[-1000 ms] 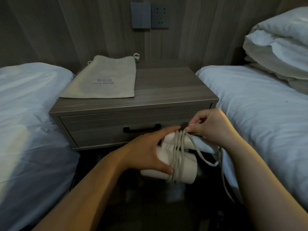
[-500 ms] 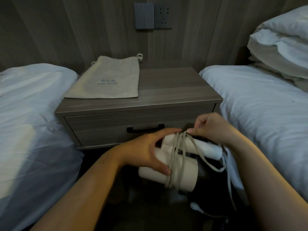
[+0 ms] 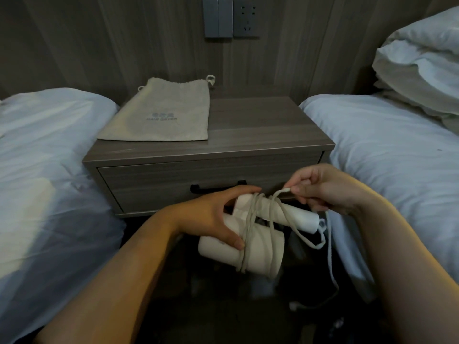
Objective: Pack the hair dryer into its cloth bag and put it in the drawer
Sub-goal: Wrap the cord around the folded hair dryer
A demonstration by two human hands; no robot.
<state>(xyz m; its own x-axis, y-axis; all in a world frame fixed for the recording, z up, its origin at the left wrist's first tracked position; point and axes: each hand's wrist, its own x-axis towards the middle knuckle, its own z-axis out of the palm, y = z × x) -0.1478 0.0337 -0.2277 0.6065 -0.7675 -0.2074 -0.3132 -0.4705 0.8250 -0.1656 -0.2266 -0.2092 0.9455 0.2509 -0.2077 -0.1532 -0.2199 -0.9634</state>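
A white folded hair dryer [image 3: 260, 247] hangs in front of the nightstand, with its pale cord [image 3: 275, 214] wound around it in several turns. My left hand [image 3: 213, 214] grips the dryer's left side. My right hand [image 3: 323, 187] pinches the cord just above the handle; the rest of the cord trails down to the dark floor. The beige cloth bag [image 3: 164, 112] lies flat on the left of the nightstand top. Below the top, the drawer [image 3: 154, 184] with its black handle is closed.
The wooden nightstand [image 3: 260, 130] stands between two beds with white bedding: one on the left [image 3: 44, 170], one on the right [image 3: 397, 155] with stacked pillows [image 3: 422, 68]. A switch and socket panel [image 3: 231, 17] is on the wall behind.
My right hand has lifted the cord up and to the right, laying another turn over the dryer. The loose cord tail has dropped lower toward the floor. My left hand keeps its grip.
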